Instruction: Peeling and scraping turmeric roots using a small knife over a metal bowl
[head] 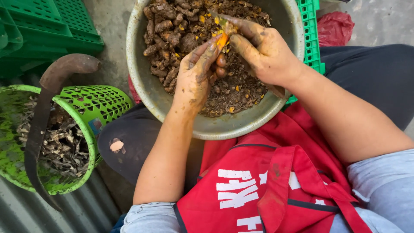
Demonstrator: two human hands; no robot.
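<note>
My left hand (pixel 196 73) grips a small orange root piece (pixel 222 41), its cut face bright orange, above a large grey metal bowl (pixel 142 77). My right hand (pixel 263 49) closes around the same piece from the other side, fingers stained yellow-brown. Whether it holds a blade I cannot tell. The bowl holds several muddy brown roots (pixel 166 30) at the far side and brown peelings with orange flecks (pixel 235 92) nearer me.
A green perforated plastic basket (pixel 105 101) at left holds dry grey root scraps, with a curved rusty sickle (pixel 41 116) resting across it. Green crates (pixel 47 26) lie at top left, another (pixel 311 30) beside the bowl. A red bag (pixel 335 26) lies top right. A red apron (pixel 267 185) covers my lap.
</note>
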